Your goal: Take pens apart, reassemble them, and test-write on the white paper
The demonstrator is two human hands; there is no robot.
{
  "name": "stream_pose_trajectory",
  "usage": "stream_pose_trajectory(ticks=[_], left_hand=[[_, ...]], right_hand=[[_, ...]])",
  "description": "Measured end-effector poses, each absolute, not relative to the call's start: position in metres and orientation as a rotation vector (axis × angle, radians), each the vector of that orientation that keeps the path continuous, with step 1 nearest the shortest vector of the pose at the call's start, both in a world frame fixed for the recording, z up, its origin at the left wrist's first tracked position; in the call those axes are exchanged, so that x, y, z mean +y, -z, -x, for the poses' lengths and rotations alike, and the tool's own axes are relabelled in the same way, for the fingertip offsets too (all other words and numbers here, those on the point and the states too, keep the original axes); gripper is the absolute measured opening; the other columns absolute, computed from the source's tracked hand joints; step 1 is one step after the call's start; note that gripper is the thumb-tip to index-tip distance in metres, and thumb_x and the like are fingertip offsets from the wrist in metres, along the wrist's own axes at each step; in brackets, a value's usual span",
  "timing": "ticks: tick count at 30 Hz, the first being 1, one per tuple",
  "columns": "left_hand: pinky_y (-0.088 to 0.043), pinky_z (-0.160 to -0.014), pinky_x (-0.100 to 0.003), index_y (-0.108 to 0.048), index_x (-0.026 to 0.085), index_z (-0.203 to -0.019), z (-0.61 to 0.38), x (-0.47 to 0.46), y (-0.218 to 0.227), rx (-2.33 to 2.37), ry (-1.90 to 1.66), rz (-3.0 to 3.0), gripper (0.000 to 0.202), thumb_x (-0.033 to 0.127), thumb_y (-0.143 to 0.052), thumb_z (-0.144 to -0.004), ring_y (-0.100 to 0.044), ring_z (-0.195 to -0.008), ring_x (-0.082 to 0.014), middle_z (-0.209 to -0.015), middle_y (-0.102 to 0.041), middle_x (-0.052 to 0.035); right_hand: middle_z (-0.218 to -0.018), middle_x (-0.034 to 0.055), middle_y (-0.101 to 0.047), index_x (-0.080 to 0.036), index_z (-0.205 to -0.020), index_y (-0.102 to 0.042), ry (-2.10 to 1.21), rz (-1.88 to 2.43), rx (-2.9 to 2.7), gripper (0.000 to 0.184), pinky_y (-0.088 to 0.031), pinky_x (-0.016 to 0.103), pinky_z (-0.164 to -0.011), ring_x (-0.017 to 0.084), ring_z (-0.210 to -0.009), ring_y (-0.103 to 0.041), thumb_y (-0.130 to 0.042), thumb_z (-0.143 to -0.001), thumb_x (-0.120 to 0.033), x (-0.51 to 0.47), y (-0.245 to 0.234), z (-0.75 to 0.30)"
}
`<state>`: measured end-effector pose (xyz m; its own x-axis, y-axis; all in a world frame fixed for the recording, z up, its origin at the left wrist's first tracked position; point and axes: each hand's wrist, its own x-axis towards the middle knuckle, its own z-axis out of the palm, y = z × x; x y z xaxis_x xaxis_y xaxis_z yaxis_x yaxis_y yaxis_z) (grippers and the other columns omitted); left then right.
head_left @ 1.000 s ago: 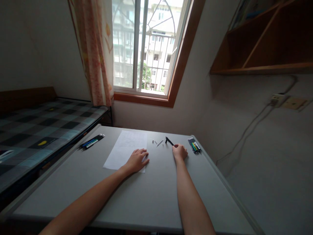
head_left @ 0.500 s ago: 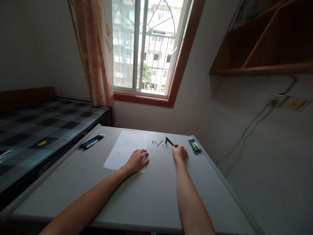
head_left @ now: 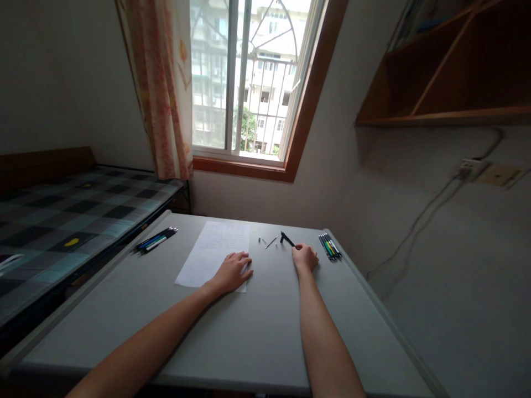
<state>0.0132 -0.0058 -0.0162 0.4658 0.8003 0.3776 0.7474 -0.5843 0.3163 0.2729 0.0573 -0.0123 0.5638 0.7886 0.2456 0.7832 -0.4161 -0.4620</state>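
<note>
My left hand (head_left: 233, 272) lies loosely spread on the paper (head_left: 213, 246), my right hand (head_left: 306, 257) pinches the black pen (head_left: 288, 240) by its near end over the desk (head_left: 265, 337), and a careless sweep could scatter nearby small parts (head_left: 271, 242).

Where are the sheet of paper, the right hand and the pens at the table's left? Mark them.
Sheet of paper (head_left: 209, 252), head view: middle of its upper face.
Right hand (head_left: 306, 257), head view: back of the hand.
Pens at the left (head_left: 156, 241), head view: barrels, mid-group.

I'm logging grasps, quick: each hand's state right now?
Left hand: open, palm down on the paper.
Right hand: closed, apparently gripping a black pen.
</note>
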Motion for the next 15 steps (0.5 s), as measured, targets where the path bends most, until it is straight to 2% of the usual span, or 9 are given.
stream_pose_trajectory(ticks=[15], left_hand=[[-0.032,-0.099,-0.036,-0.057,0.022,-0.11,-0.013,-0.0064,0.0155,1.388,-0.741,-2.6,0.034,0.038,-0.049,-0.081,-0.047,-0.112,-0.0204,-0.119,-0.054,-0.007]], right_hand=[[-0.094,0.0066,-0.063,-0.024,-0.087,-0.068,-0.046,2.281,-1.246,0.023,-0.038,0.033,-0.077,0.024,-0.091,-0.053,-0.053,-0.071,-0.031,0.0568,0.0097,-0.2724]])
